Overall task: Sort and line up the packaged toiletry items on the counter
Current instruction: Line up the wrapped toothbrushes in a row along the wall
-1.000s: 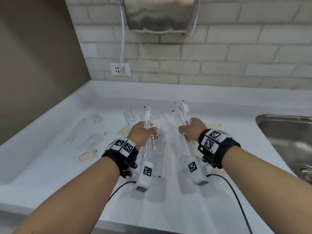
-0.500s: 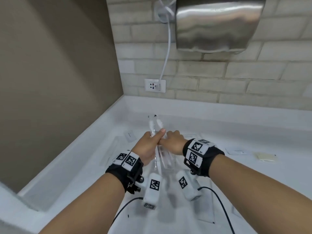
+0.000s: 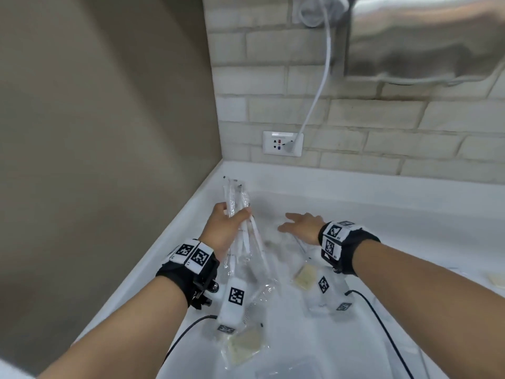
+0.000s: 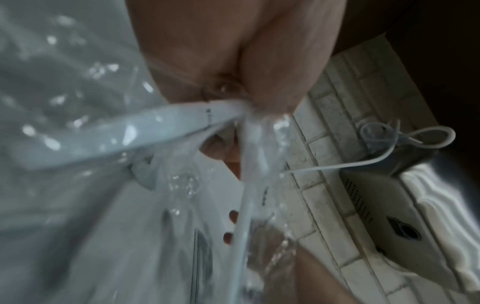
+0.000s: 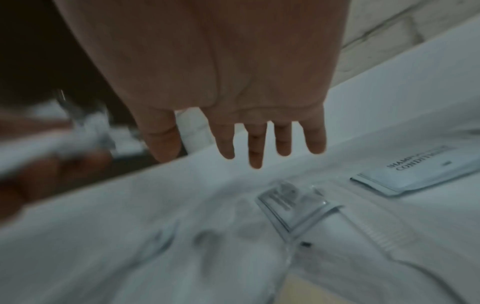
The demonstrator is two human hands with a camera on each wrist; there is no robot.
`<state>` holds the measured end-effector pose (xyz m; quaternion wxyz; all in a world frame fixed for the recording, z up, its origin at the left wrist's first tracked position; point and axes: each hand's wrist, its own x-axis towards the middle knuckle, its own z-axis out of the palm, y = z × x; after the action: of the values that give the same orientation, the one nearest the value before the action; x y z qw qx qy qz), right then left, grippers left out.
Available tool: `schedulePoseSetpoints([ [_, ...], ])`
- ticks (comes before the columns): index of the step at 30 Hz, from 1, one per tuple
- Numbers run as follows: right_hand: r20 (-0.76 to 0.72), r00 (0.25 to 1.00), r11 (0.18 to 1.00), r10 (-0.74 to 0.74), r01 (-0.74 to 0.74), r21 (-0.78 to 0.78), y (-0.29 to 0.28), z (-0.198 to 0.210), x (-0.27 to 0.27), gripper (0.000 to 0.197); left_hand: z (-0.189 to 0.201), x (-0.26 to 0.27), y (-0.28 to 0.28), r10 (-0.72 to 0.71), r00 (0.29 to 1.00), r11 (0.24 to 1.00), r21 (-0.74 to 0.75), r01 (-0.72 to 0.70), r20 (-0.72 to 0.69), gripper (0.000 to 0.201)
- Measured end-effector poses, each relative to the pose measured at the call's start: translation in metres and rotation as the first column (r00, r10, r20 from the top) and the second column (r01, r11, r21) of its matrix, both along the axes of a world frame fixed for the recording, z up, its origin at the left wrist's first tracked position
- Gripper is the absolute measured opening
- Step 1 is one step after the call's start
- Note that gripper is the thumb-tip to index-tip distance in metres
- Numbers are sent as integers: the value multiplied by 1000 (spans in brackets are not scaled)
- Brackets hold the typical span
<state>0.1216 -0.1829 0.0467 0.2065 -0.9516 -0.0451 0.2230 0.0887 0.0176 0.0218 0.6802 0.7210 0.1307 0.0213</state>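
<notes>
The right hand (image 3: 302,227) has let go (fingers spread), while the left hand (image 3: 224,231) now grips all wrapped toothbrushes (image 3: 240,212).

The left hand (image 3: 226,231) holds a bundle of wrapped toothbrushes (image 3: 240,214) above the counter (image 3: 410,214), left of the right hand (image 3: 300,227). 2 soap packets (image 3: 303,277) lie nearer, 1 under each wrist; a conditioner sachet (image 5: 415,170) lies beyond the right fingers (image 5: 255,148).
</notes>
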Motion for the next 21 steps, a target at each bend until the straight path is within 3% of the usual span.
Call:
schedulePoseSetpoints([
  [2, -54, 998, 994, 17, -22, -103, 5, -13, 0, 81, 12, 3, 3, -3, 999, 999, 43, 2, 33, 57],
  [4, -96, 994, 987, 42, -57, -153, 17, -28, 1, 86, 22, 7, 5, -2, 999, 998, 70, -1, 51, 61],
  [6, -92, 988, 975, 122, -136, -176, 58, -52, 22, 93, 19, 31, 29, 41, 997, 996, 75, -46, 62, 65],
  [8, -10, 972, 943, 237, -232, -239, 71, -56, 15, 96, 23, 34, 29, 48, 995, 993, 103, -57, 88, 63],
  [12, 1, 941, 910, 339, -327, -255, 98, -97, 23, 105, 31, 35, 30, 50, 991, 992, 110, -63, 123, 62],
  [14, -15, 899, 856, 437, -421, -301, 105, -102, 19, 91, 31, 37, 33, 51, 991, 991, 120, -66, 126, 81],
  [16, -9, 845, 804, 534, -511, -303, 101, -81, -10, 75, 28, 38, 37, 71, 990, 986, 143, -87, 120, 91],
  [21, -54, 755, 721, 654, -642, -261, 81, -53, -57, 68, 16, 40, 36, 42, 996, 989, 137, -53, 80, 68],
])
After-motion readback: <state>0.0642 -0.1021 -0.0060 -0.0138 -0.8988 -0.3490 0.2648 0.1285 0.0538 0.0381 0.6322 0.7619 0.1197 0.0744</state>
